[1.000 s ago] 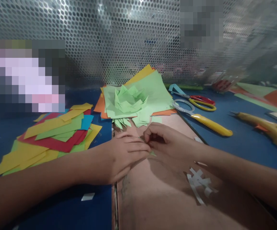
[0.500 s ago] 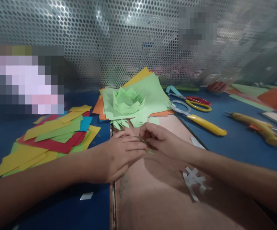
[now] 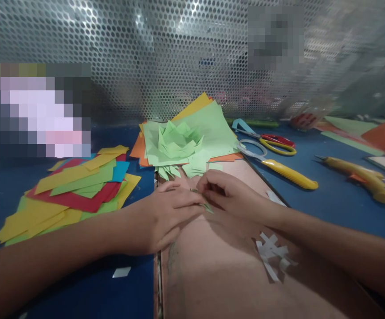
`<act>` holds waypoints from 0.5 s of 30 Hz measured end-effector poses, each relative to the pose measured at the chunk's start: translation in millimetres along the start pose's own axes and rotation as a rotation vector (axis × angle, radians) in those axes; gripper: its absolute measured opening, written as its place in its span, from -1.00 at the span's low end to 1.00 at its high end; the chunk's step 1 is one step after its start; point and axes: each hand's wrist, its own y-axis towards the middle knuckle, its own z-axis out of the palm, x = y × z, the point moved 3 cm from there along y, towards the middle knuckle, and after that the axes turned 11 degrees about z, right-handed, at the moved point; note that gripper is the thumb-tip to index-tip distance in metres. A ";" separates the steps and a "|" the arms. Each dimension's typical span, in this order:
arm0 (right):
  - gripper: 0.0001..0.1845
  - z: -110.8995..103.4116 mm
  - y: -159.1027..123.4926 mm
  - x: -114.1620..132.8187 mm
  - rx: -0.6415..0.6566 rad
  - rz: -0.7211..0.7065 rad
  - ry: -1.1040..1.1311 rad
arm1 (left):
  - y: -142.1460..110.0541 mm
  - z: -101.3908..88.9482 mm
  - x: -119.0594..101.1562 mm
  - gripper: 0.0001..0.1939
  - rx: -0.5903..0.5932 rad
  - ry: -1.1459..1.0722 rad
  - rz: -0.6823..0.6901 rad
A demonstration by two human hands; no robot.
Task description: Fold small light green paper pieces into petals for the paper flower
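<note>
Above the tan board point(image 3: 209, 279), my left hand point(image 3: 166, 217) is closed, palm down, its fingers together over a small green paper piece point(image 3: 207, 207). Most of that piece is hidden, with only a pointed end and bits of edge showing. My right hand point(image 3: 227, 192) meets it from the other side, thumb and fingers pinched at the paper. Just beyond my hands lie small folded green paper pieces point(image 3: 167, 171). Behind them a green folded-paper flower point(image 3: 181, 141) sits on a light green sheet point(image 3: 217, 128).
Coloured paper strips point(image 3: 76, 188) are heaped at left. At right lie a glue gun point(image 3: 359, 175), a yellow-handled tool with a grey ring point(image 3: 288, 174) and red-and-yellow scissors point(image 3: 277, 142). White paper scraps point(image 3: 274, 252) rest near my right forearm. A perforated metal panel point(image 3: 119, 53) stands behind.
My right fingers have shifted slightly to the right, and a little more of the green paper piece shows. My left hand stays nearly in place.
</note>
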 end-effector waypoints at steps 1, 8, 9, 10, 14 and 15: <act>-0.83 -1.4 0.1 0.8 0.027 -0.020 -0.001 | 0.2 -0.8 0.1 -0.59 -0.004 -0.010 -0.021; -0.97 -6.6 -8.7 6.2 0.018 -0.050 -0.128 | -1.9 0.7 3.0 -0.73 -0.159 -0.070 -0.070; -0.93 -6.3 -10.1 6.8 -0.009 -0.055 -0.166 | -2.3 1.8 3.1 -0.72 -0.161 -0.058 -0.057; -0.92 -5.6 -11.2 7.5 -0.022 -0.064 -0.193 | -2.6 2.5 3.3 -0.71 -0.163 -0.048 -0.050; -0.88 -4.0 -12.0 8.2 -0.032 -0.053 -0.192 | -3.4 3.5 4.5 -0.68 -0.167 -0.030 -0.059; -0.88 -4.0 -11.8 8.1 -0.037 -0.033 -0.185 | -3.3 3.4 4.7 -0.68 -0.166 -0.028 -0.063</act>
